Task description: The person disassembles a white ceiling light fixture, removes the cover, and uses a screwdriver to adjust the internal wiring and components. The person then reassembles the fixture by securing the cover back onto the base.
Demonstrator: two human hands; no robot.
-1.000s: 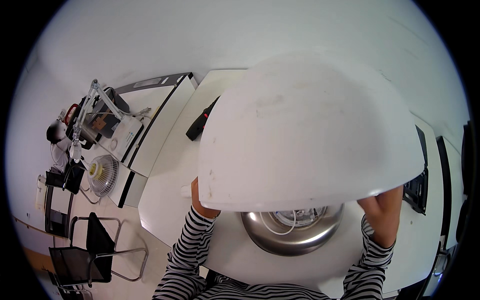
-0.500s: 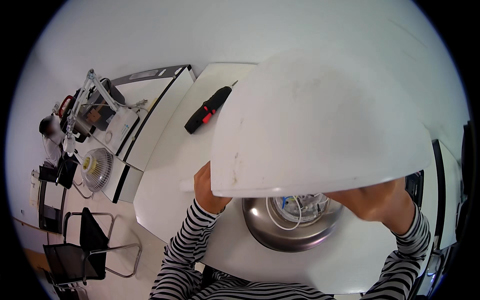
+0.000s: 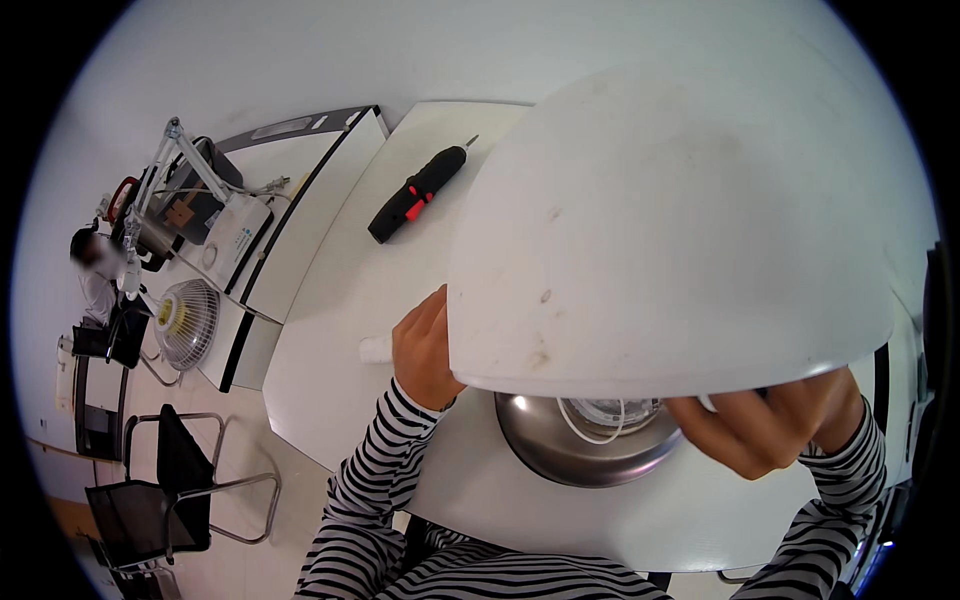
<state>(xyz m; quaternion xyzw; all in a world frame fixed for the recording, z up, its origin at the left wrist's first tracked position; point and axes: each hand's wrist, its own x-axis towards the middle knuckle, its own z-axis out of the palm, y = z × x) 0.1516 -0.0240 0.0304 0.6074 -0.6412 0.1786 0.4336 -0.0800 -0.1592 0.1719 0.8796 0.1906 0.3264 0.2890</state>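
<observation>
I had the large white shade (image 3: 670, 230) up in front of me, its domed, smudged outer side facing me and its lower rim hiding the far part of a round metal base (image 3: 565, 455). Whether the two touched, I couldn't tell.

My hands were well apart. The left hand (image 3: 425, 350) was clamped on the shade's left edge, fingers running out of sight behind it. The right hand (image 3: 765, 425) was under the rim at the right, fingers bent; I couldn't tell what they gripped, since the shade covered part of them.

The base sat on the white table (image 3: 335, 290) close to my body, and a white cord (image 3: 600, 442) looped over its inner edge. Just beside my left hand lay a small white cylinder (image 3: 375, 350). Farther off on the table was a black and red power screwdriver (image 3: 417, 195), its bit pointing away from me. A black chair (image 3: 185, 490) stood on the floor to my left.
</observation>
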